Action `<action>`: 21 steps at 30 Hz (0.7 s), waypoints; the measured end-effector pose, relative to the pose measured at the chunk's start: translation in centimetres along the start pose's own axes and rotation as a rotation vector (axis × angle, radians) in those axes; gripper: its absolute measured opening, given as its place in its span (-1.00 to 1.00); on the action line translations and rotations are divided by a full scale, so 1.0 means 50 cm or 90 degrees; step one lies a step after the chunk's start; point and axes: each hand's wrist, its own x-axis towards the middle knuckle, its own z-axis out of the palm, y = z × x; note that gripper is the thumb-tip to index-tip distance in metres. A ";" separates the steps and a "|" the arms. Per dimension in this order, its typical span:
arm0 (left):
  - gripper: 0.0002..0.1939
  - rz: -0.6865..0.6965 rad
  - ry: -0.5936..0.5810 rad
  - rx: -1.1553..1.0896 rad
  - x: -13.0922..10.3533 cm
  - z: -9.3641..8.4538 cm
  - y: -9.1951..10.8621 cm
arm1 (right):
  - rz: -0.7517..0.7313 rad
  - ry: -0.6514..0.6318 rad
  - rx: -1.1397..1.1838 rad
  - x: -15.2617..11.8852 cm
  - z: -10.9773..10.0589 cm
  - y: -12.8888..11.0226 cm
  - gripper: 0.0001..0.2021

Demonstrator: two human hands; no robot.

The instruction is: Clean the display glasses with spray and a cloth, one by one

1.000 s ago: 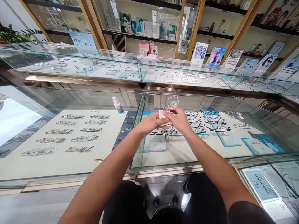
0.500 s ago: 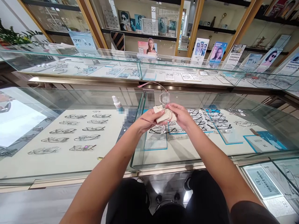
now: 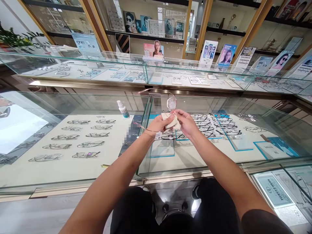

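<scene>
Above the glass counter, my two hands meet around a pair of thin pink-framed eyeglasses [image 3: 172, 103]. A cream cloth [image 3: 173, 124] is wrapped about the nearer lens and hides it; the farther lens stands out beyond my fingers. My left hand [image 3: 156, 125] is closed on the cloth, with its thumb across the top. Closed too, my right hand [image 3: 187, 124] pinches cloth and frame near the bridge. One temple arm reaches left at the far side, and the other passes over my left wrist. A small white tag [image 3: 158, 136] hangs there.
The left glass case [image 3: 80, 172] holds rows of eyeglasses. A white spray bottle [image 3: 123, 109] stands toward its back. More dark frames [image 3: 225, 125] lie in the right case. Behind runs a second glass counter [image 3: 109, 66] with upright advertising cards.
The eyeglasses have turned a little, and the nearer temple and tag have shifted left over my left wrist. My hands have drawn closer together, bunching the cloth.
</scene>
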 end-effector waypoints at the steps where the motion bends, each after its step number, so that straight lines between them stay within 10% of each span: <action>1: -0.41 0.001 0.005 -0.005 0.000 0.001 0.001 | -0.003 0.002 0.000 -0.001 0.001 -0.002 -0.56; 16: -0.40 0.071 0.015 0.096 -0.011 0.015 0.015 | 0.002 -0.001 -0.029 0.003 -0.004 -0.006 -0.65; 21: -0.38 0.071 0.023 0.108 -0.001 -0.011 0.023 | -0.180 0.060 -0.262 -0.001 -0.016 -0.019 -0.77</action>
